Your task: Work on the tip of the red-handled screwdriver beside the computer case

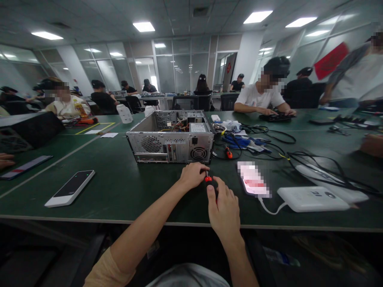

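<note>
An open metal computer case (172, 146) lies on its side on the green table, its back panel with fan grille and ports toward me. Just in front of its lower right corner, my right hand (224, 205) is wrapped round the red and black handle of a screwdriver (208, 180). The screwdriver's thin shaft points away from me, toward the case. Beside the shaft, the fingers of my left hand (193, 175) are bent and closed near the tip. What those fingertips pinch, if anything, is too small to make out.
A lit phone (253, 179) is cabled to a white power bank (312, 198) on the right. Black cables (329, 167), blue gloves (239, 141) and an orange-handled tool (228, 152) lie behind. At left rests a white device (70, 188). A co-worker (260, 95) sits opposite.
</note>
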Tool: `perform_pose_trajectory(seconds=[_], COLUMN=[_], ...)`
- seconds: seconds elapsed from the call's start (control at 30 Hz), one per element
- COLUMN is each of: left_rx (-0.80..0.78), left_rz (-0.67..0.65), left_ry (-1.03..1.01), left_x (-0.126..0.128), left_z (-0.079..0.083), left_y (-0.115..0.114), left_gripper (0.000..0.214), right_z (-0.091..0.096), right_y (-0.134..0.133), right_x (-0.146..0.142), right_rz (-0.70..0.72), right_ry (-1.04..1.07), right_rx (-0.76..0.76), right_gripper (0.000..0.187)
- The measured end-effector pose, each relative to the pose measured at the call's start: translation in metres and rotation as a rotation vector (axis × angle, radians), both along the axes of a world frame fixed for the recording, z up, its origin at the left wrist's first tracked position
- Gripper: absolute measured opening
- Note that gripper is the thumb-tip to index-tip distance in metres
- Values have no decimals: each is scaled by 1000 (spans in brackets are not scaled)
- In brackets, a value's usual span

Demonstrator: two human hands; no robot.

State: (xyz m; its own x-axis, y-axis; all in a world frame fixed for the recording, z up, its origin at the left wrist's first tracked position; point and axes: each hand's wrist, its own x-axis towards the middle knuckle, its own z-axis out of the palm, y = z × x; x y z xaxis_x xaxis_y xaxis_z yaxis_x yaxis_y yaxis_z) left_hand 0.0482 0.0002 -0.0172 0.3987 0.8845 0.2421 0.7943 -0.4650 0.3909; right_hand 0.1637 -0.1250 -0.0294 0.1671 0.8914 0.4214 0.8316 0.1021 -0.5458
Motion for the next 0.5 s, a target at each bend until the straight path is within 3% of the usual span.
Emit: perform_pose_trajectory(seconds=[0.13,0.5], left_rx=[-21,-27], left_rz=[14,-22], left_ry=[-3,3], left_x=[1,0], left_z=[1,4], left_y=[0,-1], left_gripper=[31,34], right_z=[1,-5], right_y=[0,5], right_x=[0,1], right_rz=[20,35], right_ry=[16,-2], right_rx=[-43,130], right_gripper=[41,32])
